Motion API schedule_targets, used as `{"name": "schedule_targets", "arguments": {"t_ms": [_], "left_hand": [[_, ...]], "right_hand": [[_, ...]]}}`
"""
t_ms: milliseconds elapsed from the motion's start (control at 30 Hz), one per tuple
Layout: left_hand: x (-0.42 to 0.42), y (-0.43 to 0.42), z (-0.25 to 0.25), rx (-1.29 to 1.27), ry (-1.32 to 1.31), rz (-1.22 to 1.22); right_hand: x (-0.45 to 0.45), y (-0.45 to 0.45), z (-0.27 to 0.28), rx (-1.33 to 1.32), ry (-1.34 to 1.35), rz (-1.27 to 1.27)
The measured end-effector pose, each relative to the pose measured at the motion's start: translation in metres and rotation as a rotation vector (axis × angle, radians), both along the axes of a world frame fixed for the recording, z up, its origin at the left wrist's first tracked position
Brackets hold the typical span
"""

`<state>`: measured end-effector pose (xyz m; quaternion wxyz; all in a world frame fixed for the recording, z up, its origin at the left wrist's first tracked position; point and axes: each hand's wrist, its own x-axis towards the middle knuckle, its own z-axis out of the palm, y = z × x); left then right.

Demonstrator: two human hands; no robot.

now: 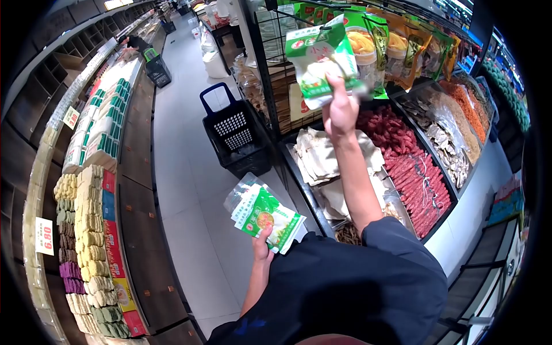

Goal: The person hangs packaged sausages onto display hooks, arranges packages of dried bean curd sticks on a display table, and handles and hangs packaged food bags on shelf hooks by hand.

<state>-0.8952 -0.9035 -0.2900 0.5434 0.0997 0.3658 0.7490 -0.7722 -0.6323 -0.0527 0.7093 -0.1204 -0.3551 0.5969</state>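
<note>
My right hand (342, 114) is raised at the hanging rack, closed on the lower edge of a green and white food packet (319, 60). Beside that packet, more green packets (366, 49) with a noodle-like picture hang on the rack. My left hand (263, 246) is held low in front of my body, gripping green and white food packets (269, 217) that seem stacked together, with clear plastic showing at their top end. Thumbs are visible on both hands; the fingers behind the packets are mostly hidden.
A black shopping basket (234, 135) stands in the aisle. Below the rack, a bin holds red sausages (417, 175) and white sheets (316, 158). Dried goods (460, 115) lie farther right. Stacked noodles (95, 224) line the left shelf. Farther off, a person (137, 43) bends near another basket (157, 70).
</note>
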Motion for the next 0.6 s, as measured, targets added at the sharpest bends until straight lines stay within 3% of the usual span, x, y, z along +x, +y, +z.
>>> {"name": "schedule_targets", "arguments": {"t_ms": [100,167,300,600], "left_hand": [[0.000,0.003,-0.001,0.024,0.004,-0.033],[-0.001,0.004,-0.001,0.039,0.019,-0.043],[-0.001,0.007,0.000,0.063,0.023,-0.049],[-0.003,0.002,-0.002,0.015,0.017,-0.036]], "right_hand": [[-0.024,0.019,0.016,0.130,-0.023,-0.034],[-0.037,0.039,0.019,0.066,0.008,0.118],[-0.065,0.084,0.018,0.116,-0.090,-0.097],[-0.085,0.126,0.010,-0.048,-0.242,0.252]]}}
